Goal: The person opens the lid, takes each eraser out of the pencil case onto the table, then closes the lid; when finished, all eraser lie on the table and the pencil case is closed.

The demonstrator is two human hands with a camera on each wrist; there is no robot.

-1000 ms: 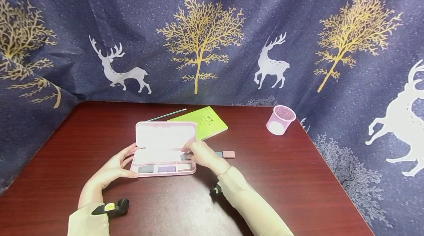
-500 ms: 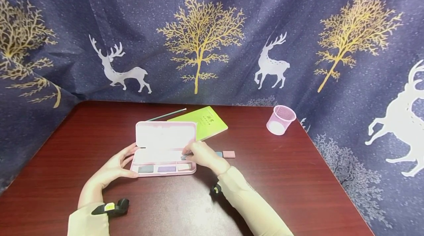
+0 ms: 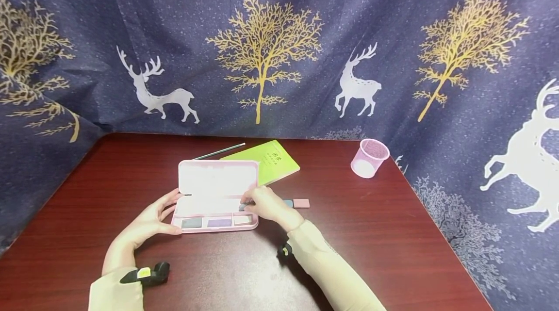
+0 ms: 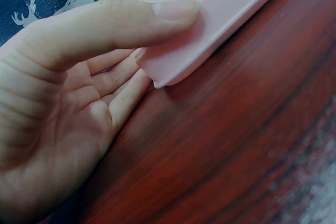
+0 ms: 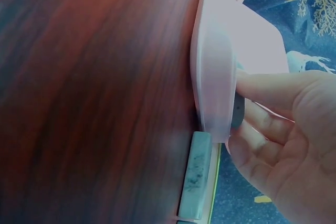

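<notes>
An open pink pencil case stands on the table with its lid raised at the back. My left hand grips its left end, thumb over the front corner and fingers behind, as the left wrist view shows too. At the case's right end my right hand pinches a dark grey eraser-like block between thumb and fingers, over the long compartment. The front row holds a grey block, a purple block and a whitish block. My right fingers partly hide the pinched block.
Right of the case lie a blue block and a pink block. Behind it are a green book and a thin pencil. A pink mesh pen cup stands at the table's back right, before a patterned cloth.
The right hand's pinched block has tipped and sunk slightly between the fingers. The left hand and the pencil case stay in place.
</notes>
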